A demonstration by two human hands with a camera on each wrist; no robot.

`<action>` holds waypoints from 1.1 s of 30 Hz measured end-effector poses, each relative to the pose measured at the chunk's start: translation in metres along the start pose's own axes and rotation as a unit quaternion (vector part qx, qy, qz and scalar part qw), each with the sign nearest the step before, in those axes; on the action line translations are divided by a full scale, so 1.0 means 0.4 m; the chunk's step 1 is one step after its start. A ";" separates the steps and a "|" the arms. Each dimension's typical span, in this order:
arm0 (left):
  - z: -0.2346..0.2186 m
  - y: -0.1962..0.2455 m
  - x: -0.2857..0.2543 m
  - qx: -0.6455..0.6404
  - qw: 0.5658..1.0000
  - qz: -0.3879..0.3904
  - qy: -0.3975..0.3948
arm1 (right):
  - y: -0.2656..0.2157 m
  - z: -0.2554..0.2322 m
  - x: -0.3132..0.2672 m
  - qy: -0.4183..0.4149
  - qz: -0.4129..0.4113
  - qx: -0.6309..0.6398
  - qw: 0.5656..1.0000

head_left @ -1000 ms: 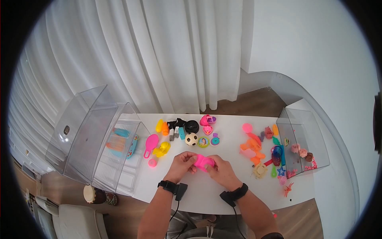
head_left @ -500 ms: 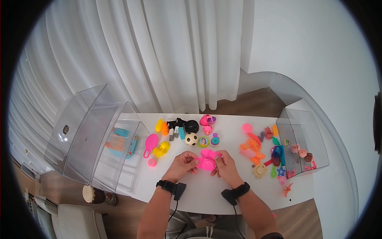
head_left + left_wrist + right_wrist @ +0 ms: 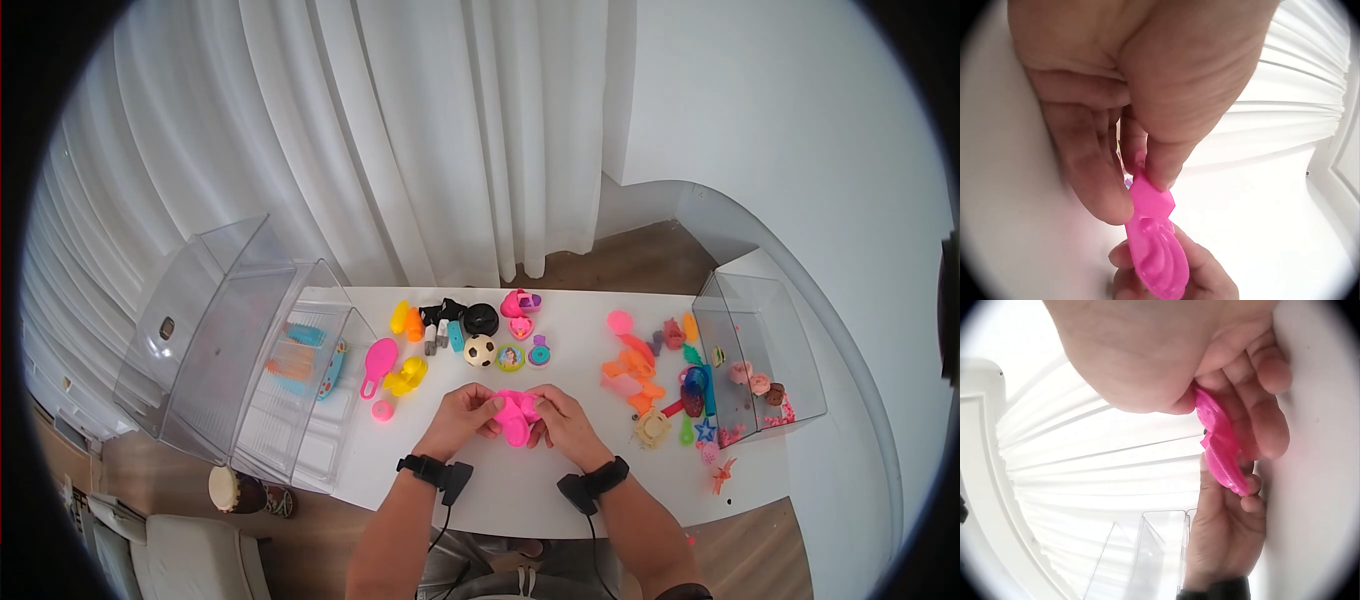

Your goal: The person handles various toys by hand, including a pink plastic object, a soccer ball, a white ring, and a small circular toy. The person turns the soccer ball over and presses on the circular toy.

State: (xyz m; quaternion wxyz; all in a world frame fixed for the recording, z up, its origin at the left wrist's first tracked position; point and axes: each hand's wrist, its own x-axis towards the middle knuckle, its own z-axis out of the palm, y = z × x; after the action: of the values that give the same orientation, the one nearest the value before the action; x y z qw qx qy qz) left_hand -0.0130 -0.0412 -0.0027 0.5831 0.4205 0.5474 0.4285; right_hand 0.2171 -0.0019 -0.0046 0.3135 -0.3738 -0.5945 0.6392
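Observation:
Both hands hold one bright pink plastic piece point(image 3: 516, 416) above the white table, near its front edge. My left hand point(image 3: 463, 415) pinches its left side between thumb and fingers. On the right side, my right hand point(image 3: 567, 425) grips it the same way. Seen in the left wrist view, the pink piece point(image 3: 1157, 250) has raised curved ridges and an angular part under the left thumb. The right wrist view shows the pink piece point(image 3: 1222, 456) edge-on, with two lobes joined at a narrow middle.
A clear bin point(image 3: 330, 440) with brushes stands at the left, another clear bin point(image 3: 800, 375) at the right. Behind the hands lie a soccer ball point(image 3: 480, 350), a pink paddle point(image 3: 379, 362) and a yellow toy point(image 3: 407, 376). Several colourful toys, including a blue star point(image 3: 705, 430), lie at the right.
The pink piece has been turned between the hands; a rounded part that pointed up and away half a second ago now points down toward the body. Both hands keep their hold.

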 end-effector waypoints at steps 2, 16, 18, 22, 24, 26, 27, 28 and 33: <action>-0.004 -0.005 0.003 0.000 1.000 0.003 0.000 | -0.013 0.006 -0.005 -0.010 0.004 0.006 1.000; -0.005 0.001 0.004 -0.044 0.999 0.005 0.016 | -0.049 0.041 -0.039 -0.005 -0.116 -0.335 0.935; -0.009 -0.004 0.007 -0.045 0.999 0.004 0.013 | -0.024 0.045 -0.035 0.007 -0.132 -0.332 0.934; -0.013 -0.002 0.008 -0.052 0.999 -0.008 0.014 | 0.016 0.034 -0.014 0.027 -0.174 -0.301 0.937; -0.012 0.000 0.006 -0.043 0.999 -0.010 0.018 | 0.009 0.036 -0.014 0.035 -0.160 -0.291 0.942; -0.013 0.001 0.003 -0.044 0.999 -0.007 0.014 | 0.003 0.036 -0.011 0.043 -0.146 -0.281 0.947; -0.013 0.003 0.002 -0.045 0.999 -0.007 0.014 | 0.005 0.035 -0.009 0.041 -0.098 -0.228 0.968; -0.014 0.007 0.000 -0.029 0.999 -0.011 0.011 | 0.006 0.035 -0.008 0.038 -0.050 -0.173 0.983; -0.018 0.006 -0.006 -0.008 1.000 0.000 -0.008 | 0.003 0.028 -0.003 0.060 -0.034 -0.063 0.996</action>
State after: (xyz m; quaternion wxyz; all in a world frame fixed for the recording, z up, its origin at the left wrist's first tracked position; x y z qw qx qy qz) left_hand -0.0205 -0.0428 0.0001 0.5906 0.4190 0.5396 0.4294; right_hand 0.2081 -0.0089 -0.0055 0.3460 -0.4098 -0.6266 0.5654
